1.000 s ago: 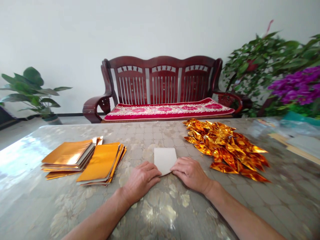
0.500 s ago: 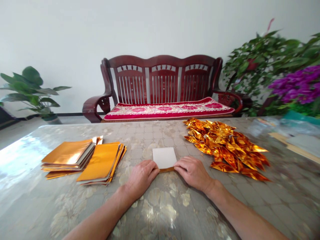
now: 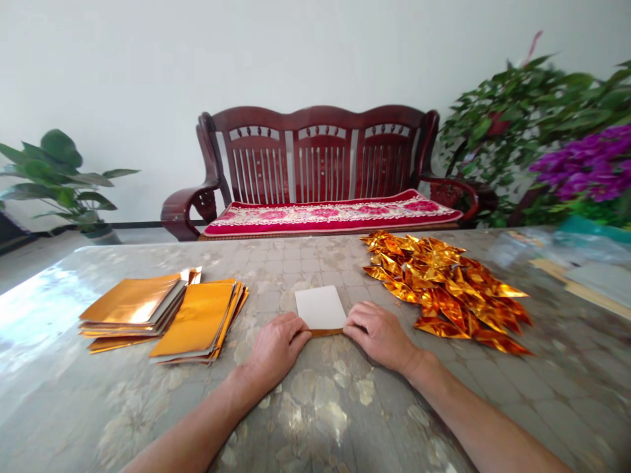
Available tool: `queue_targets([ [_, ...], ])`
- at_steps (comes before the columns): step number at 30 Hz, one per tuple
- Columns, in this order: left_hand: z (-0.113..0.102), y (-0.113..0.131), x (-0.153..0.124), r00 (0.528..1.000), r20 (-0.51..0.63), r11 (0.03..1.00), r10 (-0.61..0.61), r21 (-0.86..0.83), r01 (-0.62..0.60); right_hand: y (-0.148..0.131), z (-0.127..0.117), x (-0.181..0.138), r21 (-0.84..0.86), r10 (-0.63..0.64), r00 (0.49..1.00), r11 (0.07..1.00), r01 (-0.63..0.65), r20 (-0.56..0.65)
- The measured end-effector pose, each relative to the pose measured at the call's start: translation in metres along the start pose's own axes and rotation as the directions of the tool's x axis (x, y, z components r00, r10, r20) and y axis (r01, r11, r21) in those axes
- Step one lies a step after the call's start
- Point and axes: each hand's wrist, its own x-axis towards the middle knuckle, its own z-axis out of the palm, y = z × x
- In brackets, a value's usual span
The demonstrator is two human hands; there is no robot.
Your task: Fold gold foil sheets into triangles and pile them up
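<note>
Left grip point(image 3: 279, 341): fingers drawn together, pinching the near-left corner of the sheet.
Right grip point(image 3: 377, 335): likewise pinching the near-right corner; how the fingers lie underneath, I can't tell from here.
White-faced sheet point(image 3: 320, 306): lies on the surface point(image 3: 315, 407) between the two grips and reaching beyond them, a narrow gold strip point(image 3: 326, 332) along its near edge.
Fold in hand: a slim turn of that near edge, I'd judge.
Crease's next need: probably even pressure from both grips, to keep the strip straight.
Gold paper stacks point(image 3: 197, 318): beyond the left grip, off to its left, apart from it.
Folded gold pieces point(image 3: 444, 289): heaped beyond the right grip, to its right.
</note>
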Motion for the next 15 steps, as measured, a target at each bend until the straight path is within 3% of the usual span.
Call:
queue_targets([
  [15, 0.0003, 0.0025, 0.0017, 0.976, -0.056, 0.977, -0.213, 0.016, 0.214, -0.0030, 0.0023, 0.0072, -0.114, 0.120, 0.991, 0.987, -0.112, 0.064],
])
